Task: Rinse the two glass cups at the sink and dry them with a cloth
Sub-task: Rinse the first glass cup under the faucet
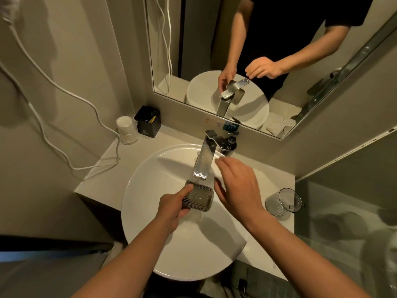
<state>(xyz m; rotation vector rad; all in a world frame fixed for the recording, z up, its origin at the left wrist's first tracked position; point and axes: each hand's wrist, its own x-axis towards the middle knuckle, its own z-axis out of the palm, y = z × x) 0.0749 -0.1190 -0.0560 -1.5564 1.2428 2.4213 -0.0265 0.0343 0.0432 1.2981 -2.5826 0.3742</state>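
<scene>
My left hand (171,206) grips a ribbed glass cup (198,197), held on its side over the white round sink (150,179), just below the chrome faucet spout (204,164). My right hand (238,186) hovers open beside the cup and the spout, fingers spread, holding nothing. A second glass cup (283,202) rests on the counter to the right of the basin, tilted toward the glass partition. No cloth shows on the counter itself.
A black box (148,124) and a wrapped stack of cups (126,130) stand at the counter's back left. A dark soap bottle (232,141) sits behind the faucet. A white cord (64,147) hangs on the left wall. The mirror (236,50) is ahead, a glass partition (343,222) on the right.
</scene>
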